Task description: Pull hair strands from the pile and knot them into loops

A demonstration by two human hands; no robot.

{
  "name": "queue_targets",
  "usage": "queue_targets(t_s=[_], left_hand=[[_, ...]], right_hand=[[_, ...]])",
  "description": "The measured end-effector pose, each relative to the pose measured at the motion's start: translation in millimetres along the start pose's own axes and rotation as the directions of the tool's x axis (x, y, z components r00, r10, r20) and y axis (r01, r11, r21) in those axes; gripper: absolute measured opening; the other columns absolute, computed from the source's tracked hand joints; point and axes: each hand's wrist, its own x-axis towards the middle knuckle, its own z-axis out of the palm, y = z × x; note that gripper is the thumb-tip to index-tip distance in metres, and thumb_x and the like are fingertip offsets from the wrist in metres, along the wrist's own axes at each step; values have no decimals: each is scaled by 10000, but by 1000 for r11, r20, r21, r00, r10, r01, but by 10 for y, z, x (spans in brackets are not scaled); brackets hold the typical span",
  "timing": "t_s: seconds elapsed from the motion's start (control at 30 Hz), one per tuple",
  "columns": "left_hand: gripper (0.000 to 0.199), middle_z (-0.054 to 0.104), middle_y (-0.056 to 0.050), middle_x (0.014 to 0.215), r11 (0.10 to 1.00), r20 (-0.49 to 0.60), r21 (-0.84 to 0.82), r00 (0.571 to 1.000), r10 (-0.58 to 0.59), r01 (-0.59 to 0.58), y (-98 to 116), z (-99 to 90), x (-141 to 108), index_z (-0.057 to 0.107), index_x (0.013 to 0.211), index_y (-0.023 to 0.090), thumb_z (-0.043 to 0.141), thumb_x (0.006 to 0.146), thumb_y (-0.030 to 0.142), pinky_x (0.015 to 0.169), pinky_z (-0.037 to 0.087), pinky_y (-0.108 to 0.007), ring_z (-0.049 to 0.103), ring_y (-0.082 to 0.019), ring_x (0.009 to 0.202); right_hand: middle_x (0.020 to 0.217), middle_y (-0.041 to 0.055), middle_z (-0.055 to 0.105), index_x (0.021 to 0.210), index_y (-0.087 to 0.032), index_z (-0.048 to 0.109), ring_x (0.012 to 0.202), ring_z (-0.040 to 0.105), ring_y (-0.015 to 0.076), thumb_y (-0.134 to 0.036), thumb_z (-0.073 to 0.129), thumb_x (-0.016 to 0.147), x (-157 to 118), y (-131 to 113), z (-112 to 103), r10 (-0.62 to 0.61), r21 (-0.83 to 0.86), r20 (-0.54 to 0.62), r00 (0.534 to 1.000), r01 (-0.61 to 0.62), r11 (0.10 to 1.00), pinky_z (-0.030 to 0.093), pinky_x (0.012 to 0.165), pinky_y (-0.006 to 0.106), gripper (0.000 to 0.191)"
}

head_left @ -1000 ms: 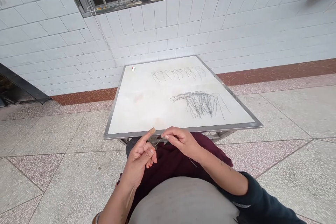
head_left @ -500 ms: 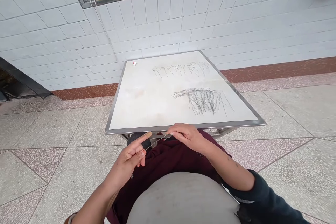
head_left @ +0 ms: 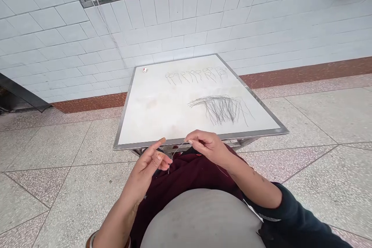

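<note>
1. Partway along, it seems: a row of looped strands [head_left: 198, 73] lies on the far side of the bench [head_left: 145, 120], probably the shaped ones; the dark pile of loose strands [head_left: 221, 110] at near right is likely what is left.
2. One thin strand [head_left: 178, 148] is in work, off the bench's near edge. The right hand [head_left: 207, 146] pinches it between thumb and fingers; the left hand [head_left: 145, 166] is loosely open beside its free end, contact unclear. No closed loop shows on it.
3. Half a second ago the left hand pinched this strand, nearly straight; now it bows, its end hanging loose.
</note>
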Motion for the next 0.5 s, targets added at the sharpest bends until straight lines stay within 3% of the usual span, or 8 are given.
queue_targets(t_s=[0.2, 0.5], left_hand=[[475, 611, -8, 735, 958, 144, -257, 986, -90, 125, -48, 187, 37, 494, 1352, 210, 568, 897, 326, 611, 407, -223, 500, -82, 602], [559, 554, 18, 622, 934, 127, -328, 987, -103, 140, -45, 142, -37, 464, 1390, 252, 609, 852, 212, 528, 309, -183, 423, -58, 546]], right_hand=[[835, 32, 697, 926, -188, 673, 674, 601, 111, -175, 490, 911, -23, 89, 8, -119, 6, 39, 992, 119, 993, 460, 625, 209, 183], [824, 40, 713, 949, -181, 674, 723, 633, 118, -171, 472, 947, -26, 166, 10, -289, -29, 140, 947, 296, 955, 473, 656, 209, 202]])
